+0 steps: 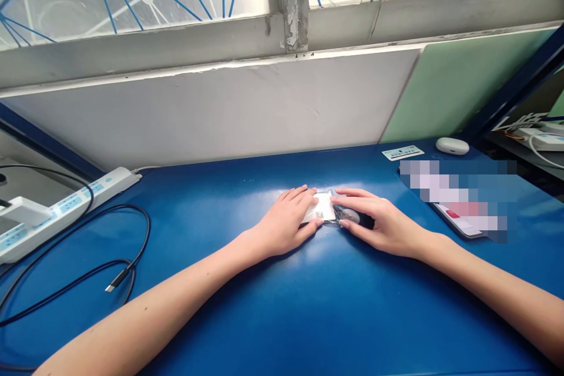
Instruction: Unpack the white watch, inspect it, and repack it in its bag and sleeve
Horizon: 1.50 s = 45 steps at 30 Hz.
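Note:
A small clear plastic packet (325,207) lies on the blue tabletop in the middle of the view. Inside it is a white paper or card with a small printed mark, and something dark and rounded (348,215) fills its right end; I cannot make out its kind. My left hand (288,217) covers the packet's left part, fingers along the far edge and thumb at the near edge. From the right, my right hand (374,217) is closed around the other end, its thumb and fingertips on opposite edges. The palms hide part of the packet.
A white power strip (70,208) and a looped black cable (145,229) lie at the left. Farther right are a card (402,153), a white earbud case (452,145) and a partly blurred phone (460,223). A pale panel (220,111) rises behind the table.

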Available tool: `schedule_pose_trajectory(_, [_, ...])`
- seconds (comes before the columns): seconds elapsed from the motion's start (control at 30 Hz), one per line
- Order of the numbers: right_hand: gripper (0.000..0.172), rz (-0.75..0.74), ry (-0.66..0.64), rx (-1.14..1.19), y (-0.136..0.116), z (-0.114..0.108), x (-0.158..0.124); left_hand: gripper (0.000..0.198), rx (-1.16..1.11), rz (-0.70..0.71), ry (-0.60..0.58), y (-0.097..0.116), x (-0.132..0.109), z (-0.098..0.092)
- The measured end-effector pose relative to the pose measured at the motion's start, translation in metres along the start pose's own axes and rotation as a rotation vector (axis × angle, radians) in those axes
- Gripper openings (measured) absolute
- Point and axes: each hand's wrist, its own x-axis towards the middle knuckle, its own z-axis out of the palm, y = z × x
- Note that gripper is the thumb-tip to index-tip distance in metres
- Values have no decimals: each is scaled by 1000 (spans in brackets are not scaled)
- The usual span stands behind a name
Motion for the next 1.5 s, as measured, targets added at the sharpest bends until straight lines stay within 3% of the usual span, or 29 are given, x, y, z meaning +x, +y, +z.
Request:
schedule_pose_trajectory(0.67, [50,-51,-101,-120,-3,-4,1,39,9,-6,-3,1,1,-1])
schedule_pose_trajectory(1.0, [56,-191,-108,-224,-12,-2,10,35,0,1,11,4,2,-2])
schedule_pose_trajectory(1.2, [60,-117,-130,-181,-15,1,12,35,3,-8,-13,4,3,-3])
schedule_pose_trajectory(1.37, [48,61,-114,-9,-13,0,13,27,-16,8,-30,4,3,-5])
schedule_pose_trajectory(1.5, [50,155,-80,99,-10,1,15,25,-27,12,-36,5,3,-6])
